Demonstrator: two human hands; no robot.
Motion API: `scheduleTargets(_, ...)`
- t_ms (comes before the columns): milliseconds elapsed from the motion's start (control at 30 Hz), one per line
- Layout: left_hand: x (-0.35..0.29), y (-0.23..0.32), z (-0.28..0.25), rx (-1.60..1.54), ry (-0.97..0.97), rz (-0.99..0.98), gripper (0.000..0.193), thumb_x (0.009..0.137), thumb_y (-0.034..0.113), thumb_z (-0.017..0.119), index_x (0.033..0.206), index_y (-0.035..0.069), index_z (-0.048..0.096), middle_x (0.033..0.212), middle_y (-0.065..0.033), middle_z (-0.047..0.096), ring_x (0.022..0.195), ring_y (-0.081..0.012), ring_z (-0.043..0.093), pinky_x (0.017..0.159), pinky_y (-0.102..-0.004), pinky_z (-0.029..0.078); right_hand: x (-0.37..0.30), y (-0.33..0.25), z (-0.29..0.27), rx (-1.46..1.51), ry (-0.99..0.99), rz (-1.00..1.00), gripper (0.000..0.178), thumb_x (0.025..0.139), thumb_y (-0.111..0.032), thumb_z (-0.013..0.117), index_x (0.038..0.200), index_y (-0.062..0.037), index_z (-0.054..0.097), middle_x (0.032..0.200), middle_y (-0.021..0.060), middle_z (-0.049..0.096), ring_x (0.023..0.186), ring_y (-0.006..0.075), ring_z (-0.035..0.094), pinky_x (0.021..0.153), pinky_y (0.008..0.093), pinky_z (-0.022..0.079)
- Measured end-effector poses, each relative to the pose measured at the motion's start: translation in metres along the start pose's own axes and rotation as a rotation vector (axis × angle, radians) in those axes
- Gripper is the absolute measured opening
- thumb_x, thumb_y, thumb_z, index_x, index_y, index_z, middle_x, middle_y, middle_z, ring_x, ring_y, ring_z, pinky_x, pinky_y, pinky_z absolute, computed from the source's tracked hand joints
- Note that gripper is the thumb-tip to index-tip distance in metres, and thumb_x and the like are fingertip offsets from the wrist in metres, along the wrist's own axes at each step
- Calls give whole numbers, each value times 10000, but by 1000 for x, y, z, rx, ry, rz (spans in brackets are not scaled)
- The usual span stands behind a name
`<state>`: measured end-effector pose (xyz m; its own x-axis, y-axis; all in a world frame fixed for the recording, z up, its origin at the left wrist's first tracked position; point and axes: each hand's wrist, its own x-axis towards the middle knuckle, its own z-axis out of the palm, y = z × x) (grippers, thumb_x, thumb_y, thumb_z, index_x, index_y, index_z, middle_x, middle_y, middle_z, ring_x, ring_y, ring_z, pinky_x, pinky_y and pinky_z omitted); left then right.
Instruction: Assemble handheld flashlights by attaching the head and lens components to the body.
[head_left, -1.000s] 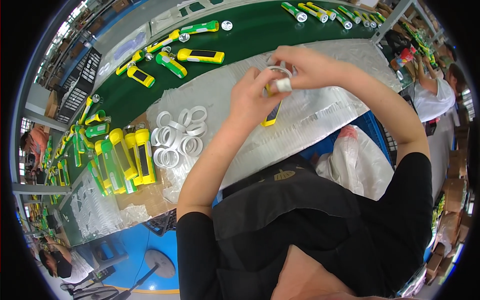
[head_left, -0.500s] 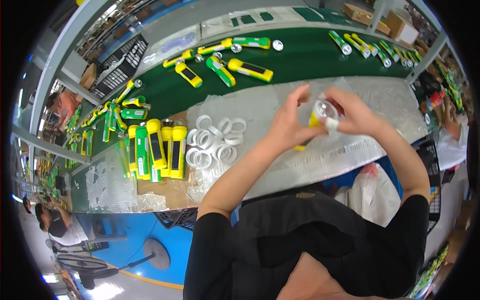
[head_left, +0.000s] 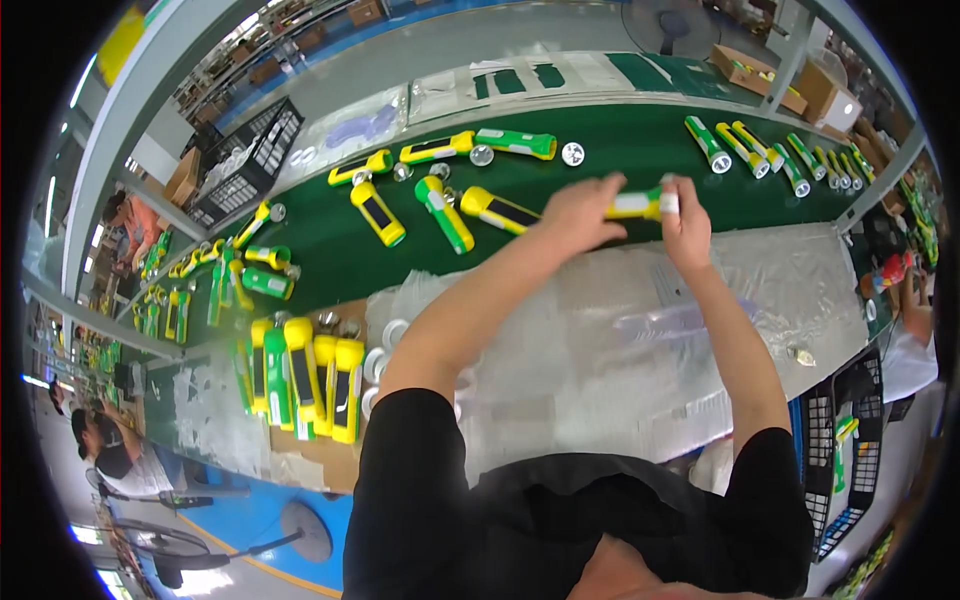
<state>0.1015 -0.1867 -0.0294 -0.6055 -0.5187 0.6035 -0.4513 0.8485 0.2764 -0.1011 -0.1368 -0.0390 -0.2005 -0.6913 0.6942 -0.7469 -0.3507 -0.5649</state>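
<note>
Over smooth grn surface, R hand grip tight on cyl. plastic torch, L hand grip unclear (blur).

No legible text, labels, numbers or signs.

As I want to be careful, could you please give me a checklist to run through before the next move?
1. Yellow-and-green flashlight held by the right hand: ok.
2. Left hand gripping it too: cannot tell, blurred.
3. White rings fully in view: not ok, the left arm hides some.
4. Loose silver reflector apart from both hands: ok.
5. Far-right flashlights apart from both hands: ok.
</note>
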Motion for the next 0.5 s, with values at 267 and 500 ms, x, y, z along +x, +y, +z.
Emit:
scheduleTargets(267, 71, -182, 15, 493, -264, -22, 894, 700, 140, 813, 1465, 227, 359, 1394, -117, 475, 1266, -294, 477, 1018, -491, 406, 96, 144, 49, -517, -15, 154, 482, 862, -343, 665, 1223, -62, 511, 1032, 165, 658, 966, 362, 623, 837, 443, 498)
scheduleTargets(500, 83, -140, -23, 233, -75, 90, 816, 766, 185, 783, 1465, 147, 364, 1217, -139, 595, 1088, -348, 577, 925, -403, 466, 84, 32, 66, -174, -305, -170, 444, 777, -308, 773, 1074, -11, 631, 1097, 167, 621, 1017, 349, 600, 870, 406, 501)
